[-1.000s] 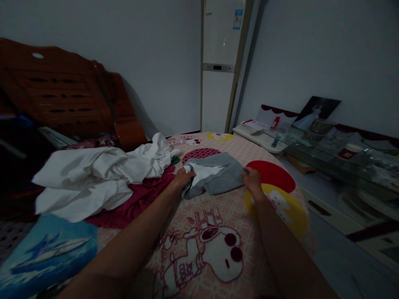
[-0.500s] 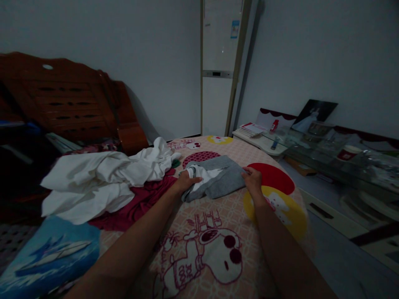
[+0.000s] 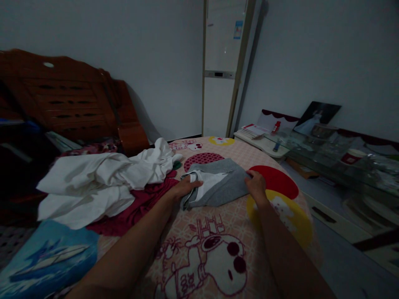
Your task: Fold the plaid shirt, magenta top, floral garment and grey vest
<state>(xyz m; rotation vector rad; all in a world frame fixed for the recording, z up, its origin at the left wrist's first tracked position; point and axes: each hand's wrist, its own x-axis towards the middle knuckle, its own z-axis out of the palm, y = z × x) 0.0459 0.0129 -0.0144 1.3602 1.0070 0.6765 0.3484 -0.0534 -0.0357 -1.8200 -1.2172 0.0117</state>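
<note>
A folded grey-and-white garment point(image 3: 222, 187) lies on the patterned tablecloth point(image 3: 218, 222). My left hand point(image 3: 186, 187) is closed on its left end, thumb on top of the white part and the other fingers out of sight. At the opposite end, my right hand point(image 3: 256, 182) pinches the grey edge. The exact kind of garment does not show. Left of my left hand, a crumpled white cloth point(image 3: 102, 170) rests partly on a dark red cloth point(image 3: 140, 207).
A blue printed cloth point(image 3: 56, 257) lies at the lower left. Behind it stands a carved wooden bench point(image 3: 68, 99). On the right is a glass-topped cabinet point(image 3: 299, 149) carrying papers, a paper cup point(image 3: 352, 156) and a photo point(image 3: 318, 118). A tall air conditioner point(image 3: 218, 99) fills the corner.
The garment's near edge has come slightly toward me and its fold lies flatter. Both hands keep their hold on its ends. The view has shifted a little.
</note>
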